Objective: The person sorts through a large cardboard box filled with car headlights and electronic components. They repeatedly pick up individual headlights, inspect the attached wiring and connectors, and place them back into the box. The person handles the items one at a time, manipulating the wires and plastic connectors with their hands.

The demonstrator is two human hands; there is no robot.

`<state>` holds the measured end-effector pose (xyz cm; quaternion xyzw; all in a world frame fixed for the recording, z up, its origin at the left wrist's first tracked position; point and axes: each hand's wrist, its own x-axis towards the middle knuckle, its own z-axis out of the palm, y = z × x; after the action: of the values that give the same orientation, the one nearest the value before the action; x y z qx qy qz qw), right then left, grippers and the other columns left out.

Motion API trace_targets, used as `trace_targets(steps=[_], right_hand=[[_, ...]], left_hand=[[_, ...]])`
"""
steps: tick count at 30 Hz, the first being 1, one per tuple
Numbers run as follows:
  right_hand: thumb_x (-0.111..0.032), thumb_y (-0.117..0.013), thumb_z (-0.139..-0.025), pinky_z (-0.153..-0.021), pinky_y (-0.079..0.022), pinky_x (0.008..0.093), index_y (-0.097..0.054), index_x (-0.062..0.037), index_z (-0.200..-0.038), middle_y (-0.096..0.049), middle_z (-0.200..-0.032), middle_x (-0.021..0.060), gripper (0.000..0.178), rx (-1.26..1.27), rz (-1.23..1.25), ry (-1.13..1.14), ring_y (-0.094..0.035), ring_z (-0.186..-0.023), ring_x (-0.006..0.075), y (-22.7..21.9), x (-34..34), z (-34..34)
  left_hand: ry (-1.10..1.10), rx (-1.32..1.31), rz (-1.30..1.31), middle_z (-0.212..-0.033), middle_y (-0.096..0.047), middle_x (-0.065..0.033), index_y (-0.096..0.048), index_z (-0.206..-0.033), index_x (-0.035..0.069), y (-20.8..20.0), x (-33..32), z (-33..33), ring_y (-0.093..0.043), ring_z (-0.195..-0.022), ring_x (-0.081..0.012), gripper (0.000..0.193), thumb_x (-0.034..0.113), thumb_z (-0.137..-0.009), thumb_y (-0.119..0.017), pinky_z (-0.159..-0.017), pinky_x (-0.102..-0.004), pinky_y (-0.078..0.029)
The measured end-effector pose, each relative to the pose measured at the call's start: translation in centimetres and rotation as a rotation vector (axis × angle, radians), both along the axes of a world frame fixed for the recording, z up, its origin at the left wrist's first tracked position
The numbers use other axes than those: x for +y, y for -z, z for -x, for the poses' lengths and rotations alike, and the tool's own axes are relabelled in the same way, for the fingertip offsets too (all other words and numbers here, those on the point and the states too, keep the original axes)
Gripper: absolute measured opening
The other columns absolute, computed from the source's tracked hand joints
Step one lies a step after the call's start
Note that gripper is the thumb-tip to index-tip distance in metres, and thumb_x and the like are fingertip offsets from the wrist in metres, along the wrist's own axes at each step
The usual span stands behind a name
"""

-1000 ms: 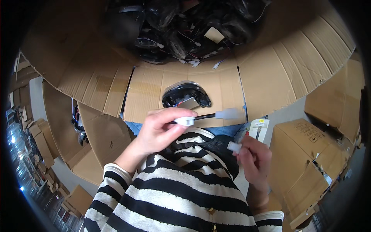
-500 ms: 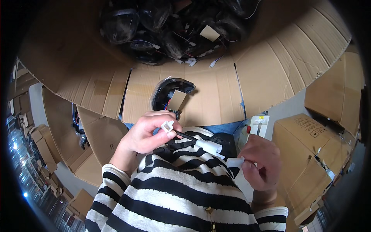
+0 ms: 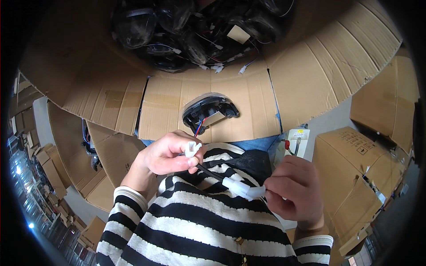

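Observation:
My left hand [image 3: 166, 155] pinches a white plug connector [image 3: 191, 149], its hollow end facing up. From the same hand a black cable [image 3: 208, 171] slants down to a white connector housing [image 3: 235, 187] in front of my striped top. A second white connector piece [image 3: 255, 193] meets that housing end to end; my right hand [image 3: 295, 190] pinches its outer end, mostly hidden by the fingers. Just beyond my left hand, a black vehicle lamp [image 3: 213, 111] with a clear lens edge rests on a cardboard flap. Red and blue wires [image 3: 199, 127] run from the lamp toward my left hand.
A big open carton [image 3: 208, 88] ahead holds several bagged black lamps [image 3: 173, 33] with dangling white plugs. Right of my knees is a pale box-shaped device [image 3: 298, 142] with a red part. Closed cartons [image 3: 355, 150] stand at the right; an open carton [image 3: 73, 137] is at the left.
My right hand has moved left, closing the gap between its white connector and the cable's housing. The lamp on the flap has turned and shifted right.

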<state>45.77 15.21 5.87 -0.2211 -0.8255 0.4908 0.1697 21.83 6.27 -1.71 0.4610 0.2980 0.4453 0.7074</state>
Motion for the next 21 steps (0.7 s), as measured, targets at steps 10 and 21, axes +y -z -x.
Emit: trace_targets(steps=[10, 21], right_hand=[[-0.005, -0.065, -0.054, -0.042, -0.033, 0.0276, -0.054, -0.0065, -0.069, -0.044, -0.061, 0.0015, 0.019, -0.138, -0.273, -0.013, -0.042, -0.05, 0.0163, 0.2, -2.0, -1.2], [0.006, -0.053, -0.054, -0.044, -0.037, 0.0284, -0.052, 0.0006, -0.064, -0.049, -0.058, 0.0075, 0.012, -0.013, 0.111, 0.186, -0.046, -0.048, 0.0211, 1.3, -1.2, -2.3]], left_hand=[[0.121, -0.043, 0.151, -0.064, -0.053, -0.0023, -0.05, -0.075, 0.001, 0.3, -1.6, -1.6, -0.046, -0.056, -0.0099, 0.017, 0.013, -0.086, -0.046, -0.051, -0.0243, -0.036], [-1.057, 0.227, -0.132, -0.078, -0.05, -0.0101, -0.047, -0.069, 0.007, -8.3, -13.0, 7.9, -0.042, -0.063, -0.0177, 0.018, 0.024, -0.076, -0.05, -0.064, -0.0318, -0.037]])
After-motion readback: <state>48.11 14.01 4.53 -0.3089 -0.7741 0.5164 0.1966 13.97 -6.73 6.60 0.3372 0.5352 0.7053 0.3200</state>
